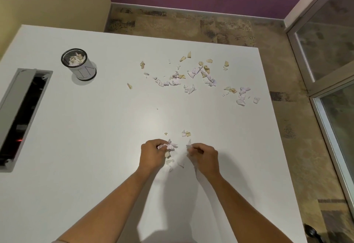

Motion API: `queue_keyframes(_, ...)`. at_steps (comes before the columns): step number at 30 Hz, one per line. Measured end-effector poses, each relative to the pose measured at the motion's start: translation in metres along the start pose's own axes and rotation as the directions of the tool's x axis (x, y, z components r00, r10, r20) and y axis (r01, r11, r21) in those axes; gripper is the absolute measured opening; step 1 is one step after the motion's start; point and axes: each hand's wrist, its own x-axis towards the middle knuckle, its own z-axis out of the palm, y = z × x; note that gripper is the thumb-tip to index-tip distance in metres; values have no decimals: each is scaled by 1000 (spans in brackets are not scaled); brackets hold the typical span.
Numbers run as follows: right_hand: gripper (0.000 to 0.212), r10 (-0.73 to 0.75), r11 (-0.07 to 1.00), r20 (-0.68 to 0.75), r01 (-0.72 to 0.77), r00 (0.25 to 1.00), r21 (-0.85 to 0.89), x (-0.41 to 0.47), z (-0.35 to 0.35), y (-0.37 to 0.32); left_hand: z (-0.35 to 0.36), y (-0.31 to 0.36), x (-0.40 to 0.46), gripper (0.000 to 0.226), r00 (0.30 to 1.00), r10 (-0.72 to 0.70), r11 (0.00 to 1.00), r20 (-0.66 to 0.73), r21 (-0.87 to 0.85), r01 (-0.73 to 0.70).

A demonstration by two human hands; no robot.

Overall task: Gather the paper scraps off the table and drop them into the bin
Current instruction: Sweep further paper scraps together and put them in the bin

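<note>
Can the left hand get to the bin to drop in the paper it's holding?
Probably yes. The left hand grips scraps near the table's front, and the bin stands open-topped at the far left with bare table between them. It looks a long stretch, though.

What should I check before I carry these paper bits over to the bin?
1. Left hand grips a bunch of scraps: ok.
2. Right hand pinches a scrap: ok.
3. Nearby scraps all picked up: not ok, some lie by the hands.
4. Bin upright on the table: ok.
5. Room left in bin: cannot tell, paper already inside.
6. Far pile gathered: not ok.
</note>
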Motion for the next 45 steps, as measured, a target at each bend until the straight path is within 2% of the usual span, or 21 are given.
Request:
queue_keyframes(4,6,139,957,28,-142,990,254,6,10,-11,-27,7,5,22,1000,-12,998,-17,-62,11)
queue_keyframes(8,10,149,857,78,-168,986,487,8,30,-32,-63,10,18,16,995,-31,993,-93,-113,20)
queue_keyframes(10,5,152,828,110,-188,982,528,12,43,-46,-85,12,27,15,991,-34,990,-128,-142,15)
queue_keyframes(17,9,118,738,239,-246,964,628,27,95,-113,-166,25,67,14,962,-46,970,-271,-241,-21)
queue_keyframes(24,12,67,694,297,-259,952,671,39,138,-155,-245,49,132,10,904,-30,974,-425,-215,-68)
queue_keyframes(28,12,100,676,286,-276,953,683,44,156,-163,-285,62,174,7,877,11,991,-480,-113,-74)
queue_keyframes(31,15,110,673,287,-284,952,683,48,165,-162,-304,69,205,8,861,60,998,-505,50,-40)
queue_keyframes(35,18,118,664,287,-290,951,689,54,172,-156,-315,75,243,19,881,75,969,-467,241,46)
queue_keyframes(40,15,105,706,300,-284,948,649,57,172,-146,-319,77,277,18,906,118,877,-407,471,98)
queue_keyframes(45,18,117,704,301,-293,946,647,58,178,-141,-319,74,300,28,955,119,742,-271,663,96)
